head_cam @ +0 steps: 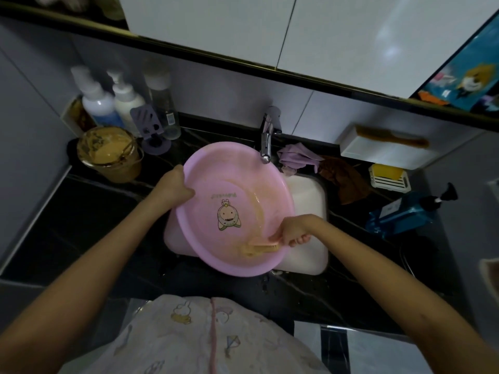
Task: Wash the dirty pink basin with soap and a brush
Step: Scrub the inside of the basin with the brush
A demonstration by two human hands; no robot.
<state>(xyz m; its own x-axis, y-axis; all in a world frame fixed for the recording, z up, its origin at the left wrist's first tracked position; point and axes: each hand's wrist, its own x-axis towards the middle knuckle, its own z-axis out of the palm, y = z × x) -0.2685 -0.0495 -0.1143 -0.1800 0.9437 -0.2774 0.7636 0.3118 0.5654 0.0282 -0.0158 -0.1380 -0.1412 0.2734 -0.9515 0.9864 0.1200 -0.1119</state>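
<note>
Left hand (176, 184): fingers curl over the basin (216, 168) rim, tilting it; hold firm.
Right hand (295, 230): fingers wrap the brush (259, 245); scrub toward the orange streak (259, 209).

Dark counter (89, 211), bottles (100, 103), tub (108, 155), cloths (294, 156), perhaps soap (387, 172)

Head camera, yours: looks steeply down from close above, pink basin (235, 182) centred over the sink (307, 203), facing the tiled wall (229, 95) (wide-angle).
</note>
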